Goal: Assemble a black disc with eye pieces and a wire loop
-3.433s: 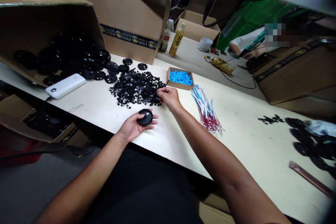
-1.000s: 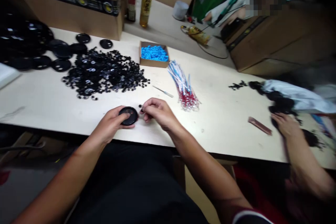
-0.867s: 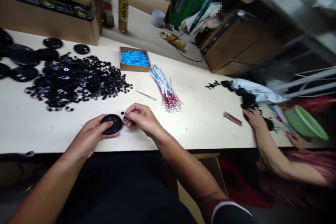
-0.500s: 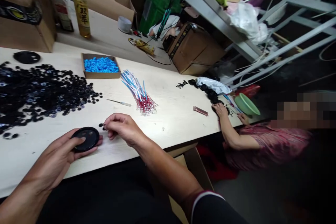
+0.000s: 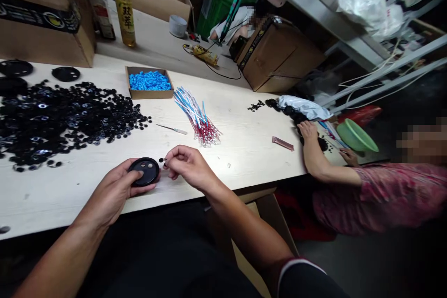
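Note:
My left hand [image 5: 113,191] is closed around a black round plastic lid [image 5: 149,176], thumb on its face. Round holes show in the lid. Close to its right rim, my right hand [image 5: 188,165] pinches small black round pieces [image 5: 161,160] between thumb and fingertips; the curled fingers hide part of them. To the left spreads a wide heap of small black discs [image 5: 75,114]. Beyond my hands lie a thin pointed tool with a pale handle [image 5: 178,130] and a bundle of blue, white and red wires [image 5: 199,118].
A cardboard tray [image 5: 153,95] of blue pieces stands behind the wires. More black lids [image 5: 65,73] lie at back left, by a large carton [image 5: 45,49]. At right, a co-worker's hand [image 5: 308,130] rests by black parts and a green bowl [image 5: 356,136]. A metal frame [image 5: 324,14] slants overhead.
The view has swung left, so the table's contents appear farther right. My left hand has tilted the lid and its holes show more clearly. The right hand keeps its pinch beside it.

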The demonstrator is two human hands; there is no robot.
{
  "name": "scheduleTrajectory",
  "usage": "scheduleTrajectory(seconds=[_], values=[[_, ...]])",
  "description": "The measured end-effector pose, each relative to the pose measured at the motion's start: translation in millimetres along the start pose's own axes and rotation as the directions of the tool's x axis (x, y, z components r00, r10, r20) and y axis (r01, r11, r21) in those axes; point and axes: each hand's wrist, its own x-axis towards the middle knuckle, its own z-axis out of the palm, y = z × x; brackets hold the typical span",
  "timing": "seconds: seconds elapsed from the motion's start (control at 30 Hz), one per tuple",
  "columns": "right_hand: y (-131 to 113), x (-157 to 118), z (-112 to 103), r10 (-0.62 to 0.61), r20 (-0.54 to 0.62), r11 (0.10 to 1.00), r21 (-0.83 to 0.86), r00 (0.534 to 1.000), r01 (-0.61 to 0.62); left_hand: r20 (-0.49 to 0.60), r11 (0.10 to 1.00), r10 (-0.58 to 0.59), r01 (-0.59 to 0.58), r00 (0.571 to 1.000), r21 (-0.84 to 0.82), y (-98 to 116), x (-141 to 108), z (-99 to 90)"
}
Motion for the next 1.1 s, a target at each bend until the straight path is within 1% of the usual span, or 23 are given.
scheduleTrajectory(seconds=[0.13,0.23,0.3,0.4,0.5,0.57,0.67,0.73,0.83,0.93,1.1], values=[[11,-5,1,-0.128,-0.043,0.982,-0.146,0.991,0.121,0.018,1.0,0.007,-0.006,1.0,-0.019,-3,0,1.3],[18,-7,0,-0.188,-0.086,0.958,-0.234,0.978,0.163,0.036,0.999,0.017,-0.015,0.999,-0.052,-8,4,2.4],[18,-8,-3,-0.185,-0.074,0.96,-0.229,0.98,0.164,0.018,0.997,0.019,-0.017,1.0,-0.073,-9,6,5.1],[12,-12,-8,-0.163,-0.058,0.976,-0.156,0.985,0.152,-0.019,0.997,0.029,-0.03,0.999,-0.074,-8,4,13.2],[5,-16,-12,-0.162,-0.103,0.978,-0.145,0.981,0.147,-0.025,0.996,0.046,-0.048,0.999,-0.069,-5,1,21.9],[3,-18,-13,-0.178,-0.096,0.971,-0.177,0.979,0.159,0.003,0.997,0.03,-0.03,1.0,-0.074,-4,0,24.9],[2,-22,-7,-0.225,-0.045,0.939,-0.279,0.973,0.204,-0.008,0.995,0.019,-0.02,1.0,-0.097,-5,0,25.1],[1,-25,0,-0.262,-0.032,0.905,-0.354,0.965,0.234,-0.017,0.993,0.037,-0.039,0.999,-0.112,-5,-1,24.3],[2,-26,11,-0.324,-0.042,0.855,-0.439,0.945,0.274,0.005,0.989,0.073,-0.072,0.997,-0.128,-7,-3,23.4],[5,-24,18,-0.375,-0.057,0.817,-0.493,0.925,0.3,0.023,0.988,0.085,-0.082,0.996,-0.132,-9,-4,22.6],[14,-22,24,-0.411,-0.094,0.794,-0.525,0.907,0.306,-0.003,0.986,0.117,-0.117,0.993,-0.117,-10,-4,21.2]])
